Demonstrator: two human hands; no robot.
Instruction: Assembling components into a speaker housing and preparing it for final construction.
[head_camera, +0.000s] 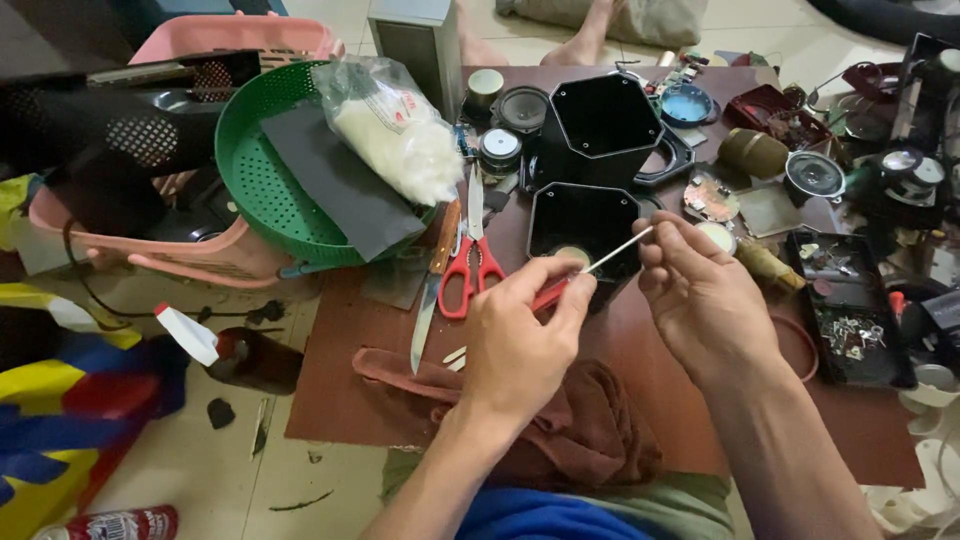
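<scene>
Soft even daylight, slight edge distortion

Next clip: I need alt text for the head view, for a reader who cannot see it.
Over a cluttered brown table, the left hand and right hand together hold a thin white stick above a black hexagonal box. Red-handled scissors, a knife and a green basket lie to the left.

Both forearms are bare, with no sleeves, watch, rings or gloves on the left hand (520, 345) or the right hand (700, 300). Lower down, the person wears a bright blue cloth garment (540, 515) and olive-green cloth shorts (660, 500).
</scene>
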